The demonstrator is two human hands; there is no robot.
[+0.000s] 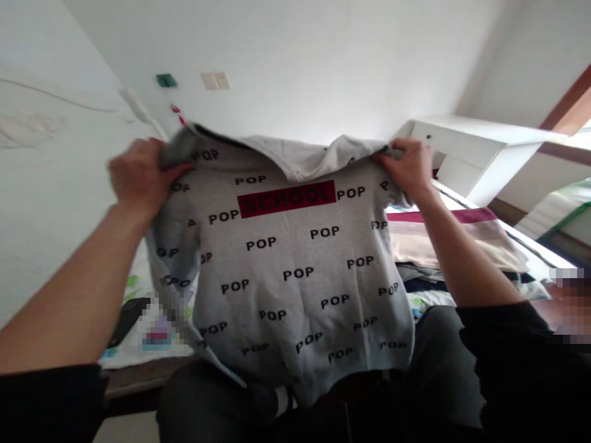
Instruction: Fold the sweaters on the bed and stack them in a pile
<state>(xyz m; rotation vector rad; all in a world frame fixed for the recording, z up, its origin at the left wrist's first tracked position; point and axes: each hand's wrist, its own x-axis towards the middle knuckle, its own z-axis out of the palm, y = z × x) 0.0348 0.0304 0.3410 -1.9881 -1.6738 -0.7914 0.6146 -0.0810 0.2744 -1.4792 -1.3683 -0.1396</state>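
A light grey sweater [286, 258] hangs spread out in front of me, printed all over with black "POP" and a dark red "SCHOOL" block on the chest. Its collar sags at the top middle. My left hand [145, 175] pinches the sweater near one shoulder, and my right hand [409, 166] grips the other shoulder with thumb and fingers. One sleeve dangles below my left hand. The lower hem reaches down over my dark-trousered knees, hiding part of the bed behind it.
Behind the right forearm, folded clothes [452, 240] in maroon, pink and cream lie on the patterned bed. A white cabinet [480, 154] stands at the back right. A black phone-like object [130, 320] rests on the bed at left. Wall switches [215, 80] are on the far wall.
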